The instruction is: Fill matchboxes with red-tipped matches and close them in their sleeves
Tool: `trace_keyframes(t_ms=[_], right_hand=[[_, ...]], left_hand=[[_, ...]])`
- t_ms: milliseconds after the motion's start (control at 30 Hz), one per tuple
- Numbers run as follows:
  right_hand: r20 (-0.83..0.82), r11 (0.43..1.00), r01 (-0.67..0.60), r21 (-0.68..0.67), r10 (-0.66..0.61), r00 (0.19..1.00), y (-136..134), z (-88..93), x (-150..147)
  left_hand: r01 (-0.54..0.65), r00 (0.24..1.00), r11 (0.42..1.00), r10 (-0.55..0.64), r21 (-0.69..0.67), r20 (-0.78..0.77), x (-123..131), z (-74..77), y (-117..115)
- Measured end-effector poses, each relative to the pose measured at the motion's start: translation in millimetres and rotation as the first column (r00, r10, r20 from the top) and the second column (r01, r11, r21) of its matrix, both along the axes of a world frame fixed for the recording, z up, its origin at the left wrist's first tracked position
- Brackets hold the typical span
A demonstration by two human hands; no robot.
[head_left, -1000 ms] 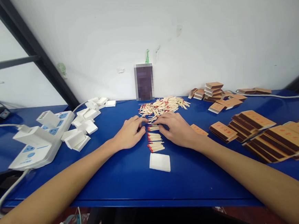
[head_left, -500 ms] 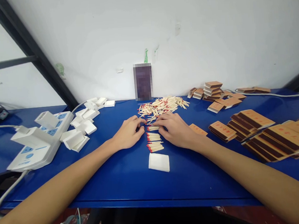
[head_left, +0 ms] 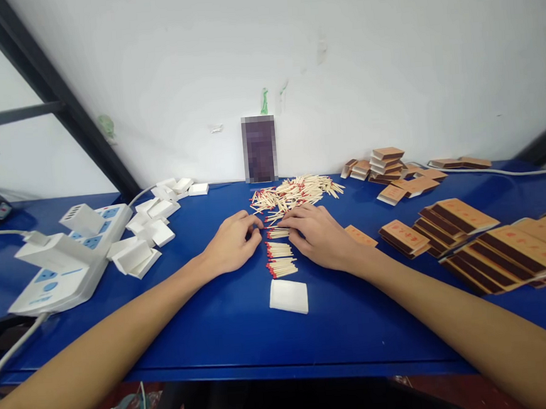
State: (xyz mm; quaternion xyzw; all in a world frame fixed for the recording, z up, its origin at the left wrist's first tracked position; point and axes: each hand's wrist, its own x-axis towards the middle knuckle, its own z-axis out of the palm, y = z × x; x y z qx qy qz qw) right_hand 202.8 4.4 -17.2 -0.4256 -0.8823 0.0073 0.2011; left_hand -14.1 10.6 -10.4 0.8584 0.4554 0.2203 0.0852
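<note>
My left hand (head_left: 235, 242) rests on the table, fingers bent, a small gap between index finger and thumb. Its index fingertip is at the red-headed end of a match (head_left: 270, 227). My right hand (head_left: 317, 234) has its fingertips on the other end of that match. Just under them lies a short row of matches (head_left: 278, 233), partly covered by the right hand. Closer to me are two more neat rows of matches, one (head_left: 279, 249) above the other (head_left: 282, 267), heads to the left. A white matchbox tray or card (head_left: 288, 296) lies below them.
A loose heap of matches (head_left: 303, 191) lies beyond my hands. White matchbox trays (head_left: 153, 217) and a power strip (head_left: 75, 273) with plugs are on the left. Brown matchbox sleeves (head_left: 463, 215) are stacked on the right. A blurred dark object (head_left: 260, 149) stands against the wall.
The right fingertips have shifted slightly left along the match. The whole view has moved a little; the rows and stacks look the same.
</note>
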Motion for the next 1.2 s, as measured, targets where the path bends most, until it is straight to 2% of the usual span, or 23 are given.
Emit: trace_keyframes(t_ms=[767, 1200], right_hand=[[0.070, 0.995, 0.068, 0.071, -0.073, 0.995, -3.4, 1.8, -0.2], [0.110, 0.994, 0.085, 0.063, -0.092, 0.990, -2.0, 0.8, -1.5]], left_hand=[[0.052, 0.981, 0.998, -0.055, -0.022, -0.188, -2.0, -2.0, -3.7], [0.037, 0.993, 0.997, -0.044, -0.068, -0.106, -3.2, -1.5, -0.7]])
